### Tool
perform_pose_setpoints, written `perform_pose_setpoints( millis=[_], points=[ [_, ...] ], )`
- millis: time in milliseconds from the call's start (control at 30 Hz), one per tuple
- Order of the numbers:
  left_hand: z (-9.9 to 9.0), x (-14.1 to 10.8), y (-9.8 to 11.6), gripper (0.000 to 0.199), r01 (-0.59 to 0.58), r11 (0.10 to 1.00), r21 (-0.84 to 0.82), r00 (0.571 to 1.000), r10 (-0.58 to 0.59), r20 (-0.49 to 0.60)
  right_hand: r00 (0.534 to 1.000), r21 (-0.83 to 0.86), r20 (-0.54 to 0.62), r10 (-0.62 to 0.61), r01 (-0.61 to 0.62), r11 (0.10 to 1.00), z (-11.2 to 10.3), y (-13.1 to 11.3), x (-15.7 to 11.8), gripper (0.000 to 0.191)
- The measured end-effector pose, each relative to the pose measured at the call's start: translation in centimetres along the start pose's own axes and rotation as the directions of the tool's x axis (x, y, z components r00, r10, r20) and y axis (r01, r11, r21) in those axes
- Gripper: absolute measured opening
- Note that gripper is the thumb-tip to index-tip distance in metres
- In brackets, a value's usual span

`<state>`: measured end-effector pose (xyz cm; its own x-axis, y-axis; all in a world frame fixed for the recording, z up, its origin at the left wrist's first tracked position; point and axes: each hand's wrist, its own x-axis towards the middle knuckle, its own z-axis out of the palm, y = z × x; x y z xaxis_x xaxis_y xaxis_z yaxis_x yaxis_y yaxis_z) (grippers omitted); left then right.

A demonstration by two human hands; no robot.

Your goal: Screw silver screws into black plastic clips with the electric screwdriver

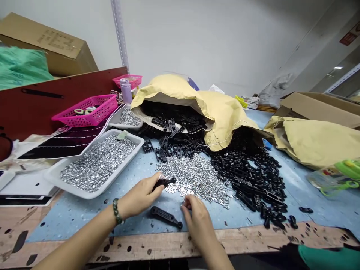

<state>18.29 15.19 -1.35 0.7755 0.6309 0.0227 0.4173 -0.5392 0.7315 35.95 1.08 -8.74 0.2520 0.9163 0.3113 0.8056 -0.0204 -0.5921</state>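
My left hand [143, 194], with a beaded bracelet at the wrist, grips a black plastic part [165, 182] between thumb and fingers. Right of it, my right hand [196, 216] is closed in a pinch at the near edge of the metal pile; what its fingertips hold is too small to make out. A longer black part [165, 216] lies on the blue sheet between and below my hands. Silver screws [206, 180] and small nuts [176, 167] are heaped just beyond them. Many black parts [253, 176] are piled to the right.
A white tray of metal pieces [97, 163] stands at left, near a pink basket [90, 110] and a purple bottle [125, 90]. Yellow sacks [171, 90] spill black parts at the back. At right lie another sack [320, 138] and a clear bottle with a green lid [334, 176].
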Motion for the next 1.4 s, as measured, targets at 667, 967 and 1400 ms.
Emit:
perform_pose_setpoints(
  millis=[667,967,1400],
  points=[
    [1.2,0.7,1.6,0.02,-0.357,0.934,0.009,0.912,0.347,0.217,0.988,0.258,-0.027,-0.154,0.156,0.954,-2.9,-2.3,1.5,0.015],
    [3.5,1.2,-0.2,0.027,-0.369,0.914,0.17,0.901,0.307,0.306,0.996,0.039,-0.072,-0.055,0.058,0.998,0.8,-0.9,-1.6,0.014],
    [1.6,0.0,0.3,0.021,-0.145,0.988,0.047,0.953,0.126,0.277,0.995,-0.155,-0.063,-0.076,0.065,0.986,1.7,-2.5,12.8,0.023]
  ],
)
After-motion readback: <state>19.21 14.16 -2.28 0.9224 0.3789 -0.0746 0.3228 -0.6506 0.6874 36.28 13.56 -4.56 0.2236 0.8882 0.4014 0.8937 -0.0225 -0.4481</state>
